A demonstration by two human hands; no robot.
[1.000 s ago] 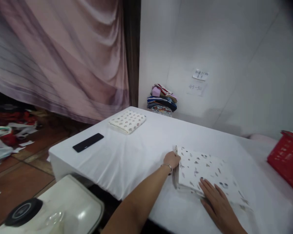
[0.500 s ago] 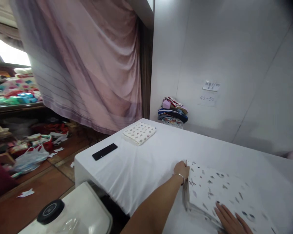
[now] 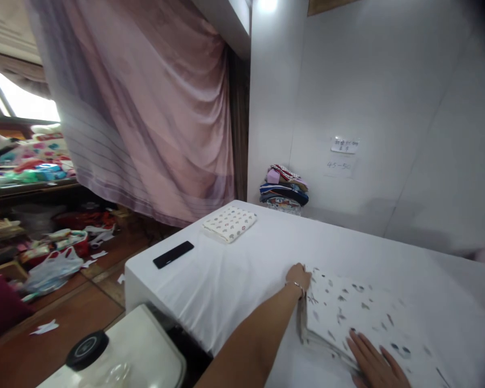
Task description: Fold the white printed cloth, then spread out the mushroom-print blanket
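Note:
A white cloth [image 3: 359, 318] printed with small dark motifs lies folded in layers on the white-covered table. At its far left corner, my left hand [image 3: 298, 276] is closed on the edge, its fingertips partly hidden; a bracelet circles that wrist. My right hand [image 3: 375, 361] rests flat on top of the cloth near the bottom of the view, fingers stretched out and holding nothing.
Farther back on the table [image 3: 275, 237] lies another folded patterned cloth [image 3: 230, 223], with a black phone [image 3: 173, 254] to its left. Folded clothes [image 3: 283, 187] are stacked by the wall. A pale lid with a black knob [image 3: 87, 350] stands at front left.
The view has tilted up slightly, so the scene sits a little differently in the frame. Both hands keep their places on the folded cloth.

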